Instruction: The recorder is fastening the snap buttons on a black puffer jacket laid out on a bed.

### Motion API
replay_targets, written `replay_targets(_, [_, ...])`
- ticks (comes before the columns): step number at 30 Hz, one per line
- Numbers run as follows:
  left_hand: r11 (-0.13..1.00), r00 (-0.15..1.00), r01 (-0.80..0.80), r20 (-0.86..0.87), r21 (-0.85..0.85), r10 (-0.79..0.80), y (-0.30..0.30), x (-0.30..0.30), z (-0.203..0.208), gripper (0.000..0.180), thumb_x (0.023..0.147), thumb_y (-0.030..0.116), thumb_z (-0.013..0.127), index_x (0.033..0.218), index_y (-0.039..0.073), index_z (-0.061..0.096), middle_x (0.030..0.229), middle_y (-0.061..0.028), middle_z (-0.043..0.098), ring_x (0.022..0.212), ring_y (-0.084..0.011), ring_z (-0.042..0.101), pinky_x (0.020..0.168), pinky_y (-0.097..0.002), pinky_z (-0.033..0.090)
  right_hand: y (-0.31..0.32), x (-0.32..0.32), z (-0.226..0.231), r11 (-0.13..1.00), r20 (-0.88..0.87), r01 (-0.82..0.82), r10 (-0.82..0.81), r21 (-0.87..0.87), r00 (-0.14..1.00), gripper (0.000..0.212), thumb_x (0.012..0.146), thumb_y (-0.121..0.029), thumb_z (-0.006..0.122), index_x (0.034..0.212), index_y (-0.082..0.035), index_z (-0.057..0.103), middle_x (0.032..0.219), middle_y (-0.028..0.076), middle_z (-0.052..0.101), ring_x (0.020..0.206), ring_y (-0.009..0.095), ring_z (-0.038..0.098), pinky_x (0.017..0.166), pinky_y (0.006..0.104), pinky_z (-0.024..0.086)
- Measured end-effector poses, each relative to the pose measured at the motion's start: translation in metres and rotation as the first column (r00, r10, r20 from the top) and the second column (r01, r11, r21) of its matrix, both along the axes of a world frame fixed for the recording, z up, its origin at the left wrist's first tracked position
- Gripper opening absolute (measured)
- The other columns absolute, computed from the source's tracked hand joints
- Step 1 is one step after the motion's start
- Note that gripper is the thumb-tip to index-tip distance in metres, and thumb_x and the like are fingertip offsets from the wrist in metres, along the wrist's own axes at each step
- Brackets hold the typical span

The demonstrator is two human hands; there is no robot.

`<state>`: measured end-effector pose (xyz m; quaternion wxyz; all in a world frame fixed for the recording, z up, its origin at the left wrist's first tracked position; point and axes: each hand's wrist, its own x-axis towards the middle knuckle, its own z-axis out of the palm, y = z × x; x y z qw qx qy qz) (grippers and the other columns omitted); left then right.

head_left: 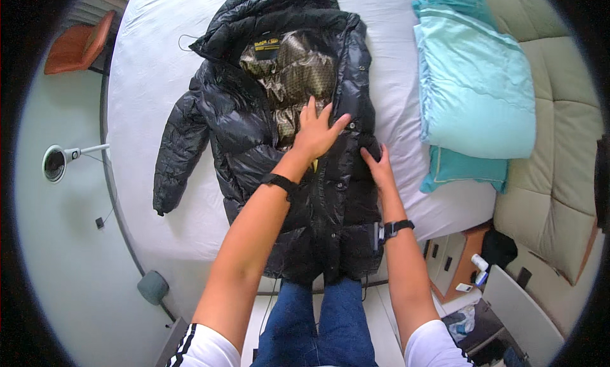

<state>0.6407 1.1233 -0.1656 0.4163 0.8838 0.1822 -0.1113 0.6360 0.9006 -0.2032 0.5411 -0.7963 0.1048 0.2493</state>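
A long black hooded puffer coat (241, 126) lies on the bed, its front partly open on a shiny bronze patterned lining (305, 68). One sleeve (181, 151) stretches out to the left; the other sleeve is not visible. My left hand (316, 135) lies with fingers spread over the lining and the snap-button front edge. At the coat's right side, my right hand (379, 168) has its thumb on top and black fabric between thumb and fingers. Some of its fingers are hidden.
The coat rests on a white-sheeted bed (146, 113). To the right are folded light-blue bedding (476, 87), a teal pillow (467, 170) and a beige padded headboard (553, 113). A wooden nightstand (457, 259) stands lower right. An orange chair (82, 46) and white round-headed device (56, 162) are left.
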Motion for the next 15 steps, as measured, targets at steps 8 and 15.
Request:
replay_targets(8, [0.793,0.933,-0.359,-0.187,-0.492,0.306,0.079,-0.059,0.069,0.057,0.083,0.020,0.081,0.129,-0.005,0.059,0.125,-0.0136,0.067,0.108,-0.0202,0.064,0.097,-0.0322,0.049,0.099,-0.066,0.102,0.695,0.437,-0.713,0.672,-0.093,0.598,0.046,0.088,-0.020,0.071,0.129,-0.001,0.062,0.126,0.017,0.064,0.121,0.033,0.058,0.105,0.0389,0.043])
replay_targets(15, [0.272,0.697,-0.656,-0.426,-0.704,0.577,0.113,-0.130,0.070,0.062,0.101,0.045,0.061,0.140,-0.003,0.050,0.137,-0.0153,0.059,0.121,-0.0285,0.061,0.104,-0.0410,0.049,0.078,-0.034,0.032,0.841,0.373,-0.205,0.424,-0.501,0.826,0.084,0.076,-0.029,0.085,0.146,-0.008,0.044,0.134,0.013,0.053,0.129,0.032,0.047,0.107,0.0452,0.039])
